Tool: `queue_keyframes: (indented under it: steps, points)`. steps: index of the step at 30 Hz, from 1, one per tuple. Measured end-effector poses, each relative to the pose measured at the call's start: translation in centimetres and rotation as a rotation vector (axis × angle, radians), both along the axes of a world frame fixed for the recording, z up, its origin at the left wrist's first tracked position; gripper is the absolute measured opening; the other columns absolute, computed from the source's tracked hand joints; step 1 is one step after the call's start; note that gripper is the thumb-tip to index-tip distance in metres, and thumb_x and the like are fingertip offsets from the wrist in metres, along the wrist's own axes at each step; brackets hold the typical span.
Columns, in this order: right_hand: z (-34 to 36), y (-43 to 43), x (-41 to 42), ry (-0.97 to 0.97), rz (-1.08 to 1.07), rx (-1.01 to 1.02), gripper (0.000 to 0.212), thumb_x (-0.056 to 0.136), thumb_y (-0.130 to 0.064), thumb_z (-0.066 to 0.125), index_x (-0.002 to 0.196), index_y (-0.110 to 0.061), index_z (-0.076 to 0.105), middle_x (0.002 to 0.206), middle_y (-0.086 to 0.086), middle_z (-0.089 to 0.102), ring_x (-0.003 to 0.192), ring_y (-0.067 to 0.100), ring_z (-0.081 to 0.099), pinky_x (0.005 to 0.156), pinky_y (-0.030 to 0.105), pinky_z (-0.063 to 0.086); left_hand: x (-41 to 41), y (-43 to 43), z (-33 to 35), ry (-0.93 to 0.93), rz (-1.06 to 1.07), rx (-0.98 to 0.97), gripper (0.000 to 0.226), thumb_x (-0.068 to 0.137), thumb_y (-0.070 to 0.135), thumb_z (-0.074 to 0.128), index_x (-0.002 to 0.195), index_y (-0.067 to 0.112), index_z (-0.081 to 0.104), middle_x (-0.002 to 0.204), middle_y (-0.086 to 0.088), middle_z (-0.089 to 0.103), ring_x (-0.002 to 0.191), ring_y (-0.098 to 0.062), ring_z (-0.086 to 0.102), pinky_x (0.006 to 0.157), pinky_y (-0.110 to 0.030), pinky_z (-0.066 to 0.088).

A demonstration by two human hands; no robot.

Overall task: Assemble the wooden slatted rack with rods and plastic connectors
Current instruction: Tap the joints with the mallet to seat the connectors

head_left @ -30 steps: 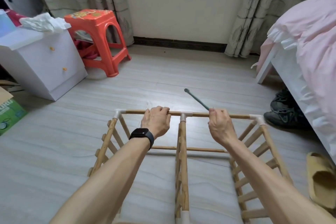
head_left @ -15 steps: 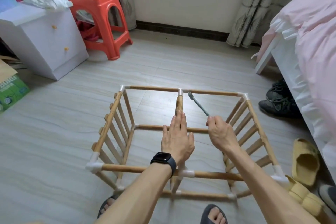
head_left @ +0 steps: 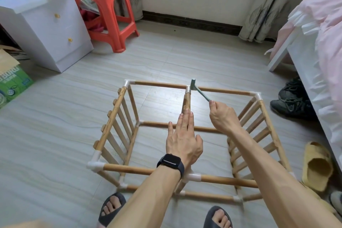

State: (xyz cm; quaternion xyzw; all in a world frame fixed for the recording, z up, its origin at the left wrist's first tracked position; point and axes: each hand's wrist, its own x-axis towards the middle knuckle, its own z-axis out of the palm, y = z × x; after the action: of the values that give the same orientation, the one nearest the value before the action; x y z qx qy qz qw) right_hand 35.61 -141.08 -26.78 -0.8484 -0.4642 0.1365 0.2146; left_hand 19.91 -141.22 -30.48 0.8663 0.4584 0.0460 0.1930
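The rack (head_left: 129, 169) stands on the floor. The left hand (head_left: 182, 140) is laid flat, fingers straight, on the middle panel (head_left: 186, 102). The hammer (head_left: 202, 94), gripped in the right hand (head_left: 222, 116), has been advanced to the far middle connector (head_left: 188, 89). That joint is judged to be undergoing seating.

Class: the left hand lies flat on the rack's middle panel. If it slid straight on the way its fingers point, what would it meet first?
The left hand would run along the middle rail to the white connector at its far end; the hammer is close by, depth unclear.
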Motion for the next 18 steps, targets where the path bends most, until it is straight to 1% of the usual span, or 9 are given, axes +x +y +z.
queue_keyframes:
  steps: [3, 6, 8, 10, 11, 12, 15, 16, 18]
  points:
    - [2.3, -0.1, 0.3, 0.042, 0.088, 0.313, 0.044, 0.111, -0.032, 0.025, 0.080, -0.013, 0.050, 0.063, 0.002, 0.048, 0.058, 0.028, 0.054, 0.054, 0.041, 0.044, -0.1, 0.0, 0.0, -0.020, -0.002, -0.011, 0.077, 0.100, 0.037, 0.030, 0.160, 0.019, -0.014, 0.165, 0.004, -0.026, 0.154, -0.011, -0.013, 0.125, -0.048, -0.008]
    - [3.5, -0.2, -0.1, 0.158, 0.050, 0.783, 0.038, 0.110, -0.028, 0.029, 0.082, -0.010, 0.048, 0.054, -0.005, 0.039, 0.040, 0.014, 0.038, 0.035, 0.023, 0.028, 0.1, 0.0, -0.1, -0.010, -0.007, -0.006, 0.078, 0.099, 0.037, 0.031, 0.160, 0.018, -0.014, 0.165, 0.002, -0.025, 0.154, -0.013, -0.013, 0.124, -0.048, -0.007]
    - [2.0, -0.2, -0.4, 0.163, 0.057, 0.675, 0.041, 0.110, -0.032, 0.025, 0.083, -0.010, 0.047, 0.056, -0.001, 0.044, 0.042, 0.016, 0.039, 0.039, 0.027, 0.031, 0.1, 0.2, -0.1, -0.014, -0.005, 0.001, 0.078, 0.099, 0.037, 0.032, 0.160, 0.017, -0.014, 0.165, 0.002, -0.025, 0.154, -0.014, -0.013, 0.124, -0.048, -0.007]
    - [-0.3, 0.1, -0.5, -0.032, 0.138, 0.047, 0.046, 0.109, -0.039, 0.019, 0.082, -0.015, 0.047, 0.072, 0.009, 0.058, 0.063, 0.026, 0.056, 0.057, 0.033, 0.038, 0.0, 0.1, -0.1, -0.019, -0.004, -0.004, 0.079, 0.099, 0.036, 0.033, 0.160, 0.018, -0.014, 0.165, 0.003, -0.025, 0.154, -0.013, -0.013, 0.124, -0.048, -0.008]
    - [-1.0, 0.0, -0.4, -0.111, 0.181, -0.131, 0.046, 0.108, -0.039, 0.017, 0.083, -0.015, 0.048, 0.081, 0.013, 0.062, 0.075, 0.033, 0.061, 0.064, 0.035, 0.038, 0.0, 0.0, 0.0, -0.025, -0.007, -0.012, 0.080, 0.098, 0.036, 0.034, 0.160, 0.018, -0.014, 0.165, 0.003, -0.025, 0.154, -0.013, -0.013, 0.124, -0.048, -0.008]
    - [-1.0, -0.1, -0.3, -0.149, 0.192, -0.125, 0.045, 0.108, -0.035, 0.018, 0.085, -0.014, 0.050, 0.082, 0.014, 0.063, 0.077, 0.035, 0.062, 0.064, 0.036, 0.037, 0.0, -0.1, 0.1, -0.023, -0.014, -0.017, 0.080, 0.098, 0.036, 0.034, 0.160, 0.018, -0.013, 0.165, 0.003, -0.025, 0.154, -0.013, -0.013, 0.124, -0.048, -0.008]
    - [1.2, 0.3, -1.1, 0.072, 0.133, 0.466, 0.044, 0.110, -0.033, 0.024, 0.082, -0.010, 0.050, 0.059, -0.001, 0.050, 0.048, 0.014, 0.047, 0.047, 0.026, 0.033, 0.0, 0.0, 0.2, -0.018, -0.001, 0.002, 0.082, 0.097, 0.035, 0.036, 0.160, 0.017, -0.014, 0.166, 0.001, -0.024, 0.154, -0.015, -0.013, 0.125, -0.049, -0.007]
    - [1.2, 0.3, -1.1, 0.082, 0.122, 0.541, 0.045, 0.109, -0.035, 0.025, 0.082, -0.010, 0.049, 0.056, -0.004, 0.047, 0.045, 0.012, 0.042, 0.045, 0.025, 0.032, 0.1, 0.1, 0.3, -0.013, -0.013, -0.014, 0.083, 0.097, 0.034, 0.037, 0.160, 0.017, -0.014, 0.166, 0.001, -0.024, 0.155, -0.016, -0.012, 0.125, -0.050, -0.006]
    - [0.5, 0.9, -1.3, 0.004, 0.114, 0.332, 0.046, 0.108, -0.040, 0.020, 0.087, -0.012, 0.050, 0.065, 0.002, 0.056, 0.054, 0.021, 0.049, 0.053, 0.031, 0.040, 0.0, -0.2, 0.2, 0.000, -0.007, 0.004, 0.084, 0.096, 0.034, 0.038, 0.159, 0.017, -0.014, 0.165, 0.001, -0.025, 0.155, -0.015, -0.012, 0.125, -0.050, -0.005]
